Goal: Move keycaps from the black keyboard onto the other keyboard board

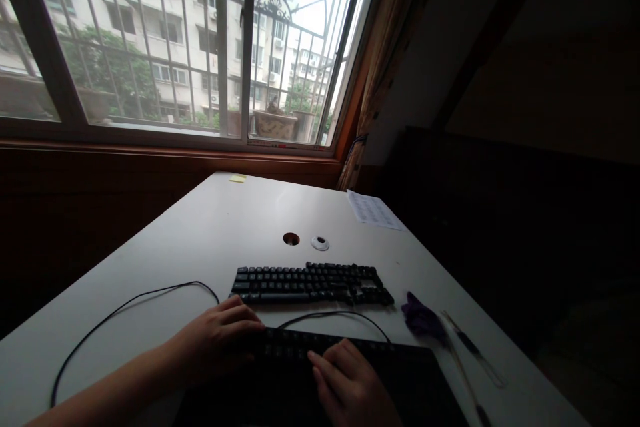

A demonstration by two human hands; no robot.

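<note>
Closest to the camera are both hands, resting on a dark black keyboard (320, 363) that sits on the near edge of the pale white worktop (210, 227). The right hand (350, 383) lies flat on the keys near the middle of it, fingers loosely spread, not gripping anything. The left hand (220, 340) rests at the keyboard's far left corner, fingers stretched out and slightly curled over the edge, touching it but not closed around it.

Just past that, a thin black cable (125, 310) loops out to the left across the worktop and another stretch of it arcs between the two keyboards. To the right lies a crumpled purple cloth (420, 317), with a slim tool with a dark handle (473, 347) just beside it.

Further off sits a second black mechanical keyboard (310, 283), a few keycaps look missing at its right end. Behind that there's a round cable hole (291, 238) with its white round cap (320, 243) lying just beside it. Far right there's a printed paper sheet (373, 209), and a small yellow sticky note (237, 179) sits at the far edge under the barred window (175, 47).
</note>
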